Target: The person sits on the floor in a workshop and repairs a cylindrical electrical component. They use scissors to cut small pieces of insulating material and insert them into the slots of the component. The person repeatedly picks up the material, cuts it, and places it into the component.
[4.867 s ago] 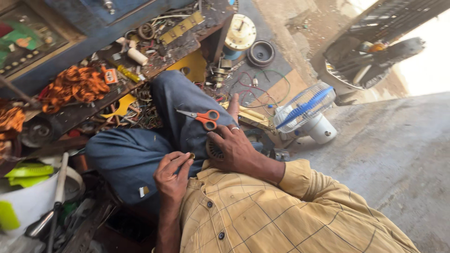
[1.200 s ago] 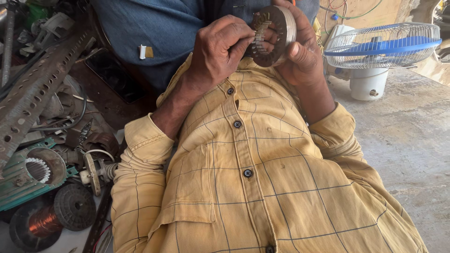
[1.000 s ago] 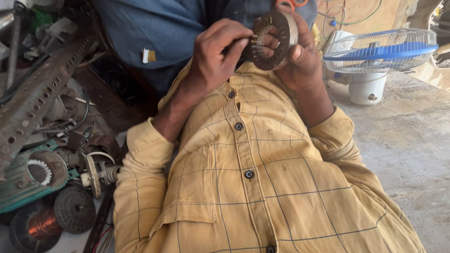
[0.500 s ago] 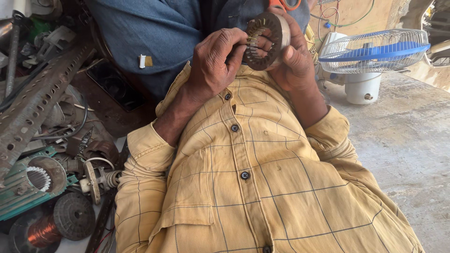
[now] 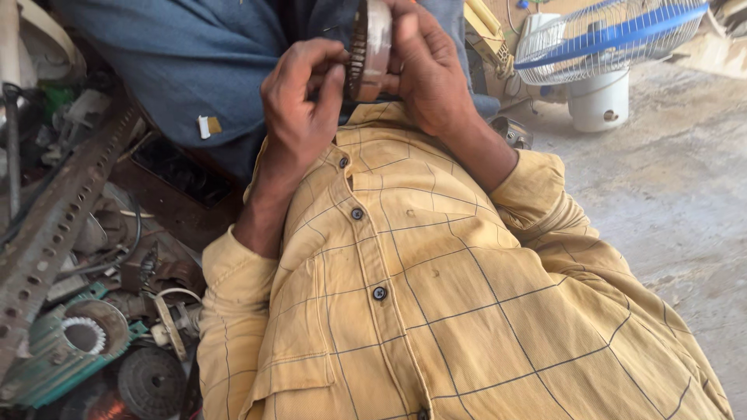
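**Motor ring held up edge-on over the lap**

Scrap metal crowds the floor on one side: a long perforated steel bar (image 5: 58,210), a green motor housing (image 5: 66,346) with a toothed bore, and dark round parts beside it. On the other side, bare concrete runs out to a small white table fan (image 5: 599,54) with a blue blade.

Above a yellow checked shirt (image 5: 436,295), both hands meet around a round slotted motor ring (image 5: 367,48), raised in front of blue trousers (image 5: 179,70). The right hand (image 5: 424,74) wraps its far side, fingers curled over the rim. The left hand (image 5: 303,105) sits at the near side with fingertips bunched together, pressing at the slotted edge, thumb alongside.

My reading is that the work is at the picking stage, fingers working at something in the slots; whatever follows calls for a steady hold from the right hand and fine fingertip pulling from the left.

Seen almost edge-on, the ring stands upright, its flat faces turned left and right, so its axis runs sideways between the two palms.
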